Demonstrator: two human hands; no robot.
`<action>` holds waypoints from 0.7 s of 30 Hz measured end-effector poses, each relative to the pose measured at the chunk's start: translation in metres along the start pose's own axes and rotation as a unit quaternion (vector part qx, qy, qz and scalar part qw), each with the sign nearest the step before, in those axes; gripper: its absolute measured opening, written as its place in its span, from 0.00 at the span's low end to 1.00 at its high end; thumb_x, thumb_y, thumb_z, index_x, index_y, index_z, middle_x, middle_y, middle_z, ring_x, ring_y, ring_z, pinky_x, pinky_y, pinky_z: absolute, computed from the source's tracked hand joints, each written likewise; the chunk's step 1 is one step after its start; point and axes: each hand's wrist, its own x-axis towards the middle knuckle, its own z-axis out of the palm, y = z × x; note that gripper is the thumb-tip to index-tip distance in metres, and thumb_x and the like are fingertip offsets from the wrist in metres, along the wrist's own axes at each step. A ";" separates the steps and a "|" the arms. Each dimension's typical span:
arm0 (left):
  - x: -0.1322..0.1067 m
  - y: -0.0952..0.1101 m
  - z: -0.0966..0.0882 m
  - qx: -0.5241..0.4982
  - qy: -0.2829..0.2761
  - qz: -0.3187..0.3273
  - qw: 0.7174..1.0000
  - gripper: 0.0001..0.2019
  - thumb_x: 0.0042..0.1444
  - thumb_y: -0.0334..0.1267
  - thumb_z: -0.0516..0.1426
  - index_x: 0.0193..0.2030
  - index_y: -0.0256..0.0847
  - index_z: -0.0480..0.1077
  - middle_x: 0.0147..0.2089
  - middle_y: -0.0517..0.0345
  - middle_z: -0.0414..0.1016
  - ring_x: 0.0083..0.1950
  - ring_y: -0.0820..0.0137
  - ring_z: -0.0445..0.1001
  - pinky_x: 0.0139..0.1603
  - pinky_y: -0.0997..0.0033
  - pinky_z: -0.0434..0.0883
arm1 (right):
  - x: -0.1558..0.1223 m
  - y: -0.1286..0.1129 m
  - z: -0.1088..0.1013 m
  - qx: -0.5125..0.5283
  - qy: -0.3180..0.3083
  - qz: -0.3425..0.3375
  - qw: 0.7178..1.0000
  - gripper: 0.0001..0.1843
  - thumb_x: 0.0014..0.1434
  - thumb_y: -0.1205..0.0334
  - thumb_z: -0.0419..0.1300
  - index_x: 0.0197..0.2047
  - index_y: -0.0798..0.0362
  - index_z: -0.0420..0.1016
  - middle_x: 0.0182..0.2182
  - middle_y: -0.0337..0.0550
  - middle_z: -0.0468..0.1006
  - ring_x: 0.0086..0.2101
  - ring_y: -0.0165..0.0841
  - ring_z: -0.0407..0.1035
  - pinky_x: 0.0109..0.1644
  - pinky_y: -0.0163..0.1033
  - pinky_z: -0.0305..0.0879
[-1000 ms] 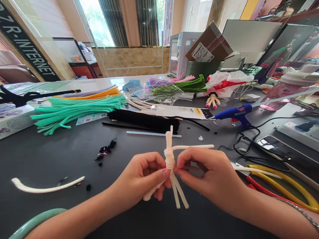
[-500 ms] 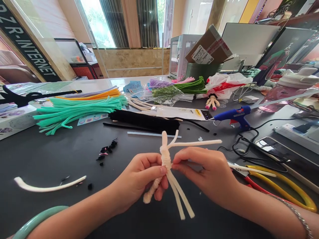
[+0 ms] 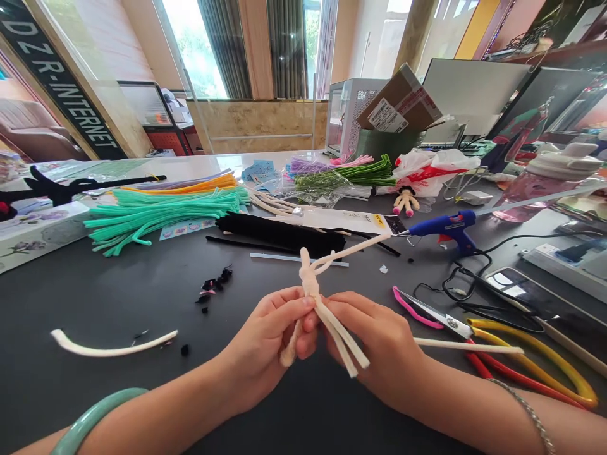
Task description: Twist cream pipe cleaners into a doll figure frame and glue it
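Starting left, we spot a curved cream strip [image 3: 102,352] on the bench [image 3: 142,291], left of the black bundle [image 3: 279,235] and nearer us; mint-green stems [image 3: 165,215] lie just left of that bundle. And here's our left hand [image 3: 272,332], on the near side of the bundle, thumb and fingers pinching the twisted cream piece [image 3: 310,282]! We have that piece in front of the bundle, two ends slanting down rightward. Next along, our right hand [image 3: 384,344] curls in behind those ends; fingertips hidden, we can't tell its grip. Right of the bundle, we see the blue glue gun [image 3: 443,227] and, nearer us, scissors [image 3: 455,325].
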 end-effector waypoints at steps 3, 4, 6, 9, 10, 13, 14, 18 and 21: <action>0.000 -0.002 -0.002 0.012 0.019 0.011 1.000 0.10 0.50 0.37 0.61 0.25 0.36 0.65 0.19 0.66 0.63 0.18 0.82 0.60 0.20 0.82 0.57 | 0.002 -0.004 0.000 0.037 0.000 0.032 0.999 0.08 0.58 0.71 0.53 0.35 0.52 0.72 0.30 0.42 0.77 0.30 0.30 0.72 0.35 0.32 0.69; 0.001 -0.002 -0.002 0.021 0.024 0.019 0.999 0.09 0.51 0.37 0.61 0.26 0.36 0.66 0.20 0.66 0.64 0.19 0.82 0.61 0.21 0.82 0.59 | 0.002 -0.004 -0.001 0.045 -0.001 0.041 0.998 0.08 0.59 0.70 0.53 0.34 0.52 0.72 0.29 0.42 0.77 0.29 0.29 0.72 0.35 0.31 0.68; 0.001 -0.001 -0.003 0.053 0.028 0.038 0.998 0.08 0.51 0.38 0.60 0.27 0.37 0.66 0.22 0.66 0.66 0.20 0.81 0.64 0.22 0.81 0.61 | 0.004 -0.003 -0.003 0.054 -0.001 0.056 0.997 0.09 0.60 0.70 0.53 0.32 0.52 0.73 0.29 0.41 0.77 0.29 0.28 0.72 0.35 0.31 0.68; 0.003 0.004 -0.003 0.126 0.024 0.065 0.990 0.07 0.53 0.39 0.59 0.32 0.37 0.68 0.27 0.63 0.70 0.26 0.76 0.69 0.29 0.78 0.66 | 0.006 0.001 -0.009 0.064 -0.009 0.078 0.995 0.10 0.60 0.69 0.53 0.33 0.53 0.75 0.29 0.42 0.78 0.29 0.28 0.72 0.35 0.31 0.67; 0.004 0.006 -0.003 0.157 0.018 0.073 0.985 0.07 0.53 0.39 0.59 0.32 0.37 0.68 0.28 0.62 0.71 0.29 0.74 0.70 0.32 0.76 0.68 | 0.007 0.002 -0.011 0.069 -0.013 0.082 0.994 0.09 0.60 0.69 0.54 0.34 0.53 0.75 0.29 0.42 0.78 0.29 0.28 0.72 0.34 0.31 0.67; 0.004 0.012 -0.003 0.276 -0.009 0.095 0.956 0.09 0.56 0.40 0.55 0.31 0.36 0.69 0.29 0.59 0.71 0.33 0.70 0.70 0.38 0.71 0.68 | 0.010 0.005 -0.018 0.076 -0.011 0.083 0.994 0.09 0.60 0.68 0.54 0.37 0.53 0.77 0.28 0.41 0.78 0.28 0.28 0.71 0.33 0.31 0.66; 0.003 0.014 -0.003 0.326 -0.012 0.100 0.940 0.10 0.56 0.41 0.54 0.30 0.36 0.69 0.28 0.59 0.71 0.32 0.70 0.70 0.37 0.71 0.68 | 0.011 0.006 -0.020 0.076 -0.009 0.083 0.994 0.09 0.60 0.68 0.55 0.37 0.53 0.77 0.28 0.41 0.78 0.27 0.28 0.71 0.32 0.30 0.66; -0.001 0.021 -0.004 0.532 0.041 0.156 0.831 0.15 0.58 0.43 0.53 0.23 0.38 0.65 0.22 0.63 0.65 0.26 0.73 0.63 0.29 0.74 0.61 | 0.014 0.005 -0.023 0.080 -0.031 0.079 0.993 0.10 0.59 0.70 0.55 0.36 0.54 0.78 0.27 0.41 0.78 0.27 0.28 0.71 0.31 0.30 0.65; -0.003 0.025 -0.006 0.631 0.073 0.246 0.732 0.15 0.56 0.42 0.55 0.22 0.40 0.59 0.22 0.66 0.59 0.24 0.75 0.58 0.26 0.75 0.58 | 0.014 0.006 -0.022 0.091 -0.043 0.082 0.991 0.10 0.59 0.69 0.55 0.35 0.54 0.78 0.27 0.42 0.78 0.27 0.28 0.71 0.30 0.31 0.64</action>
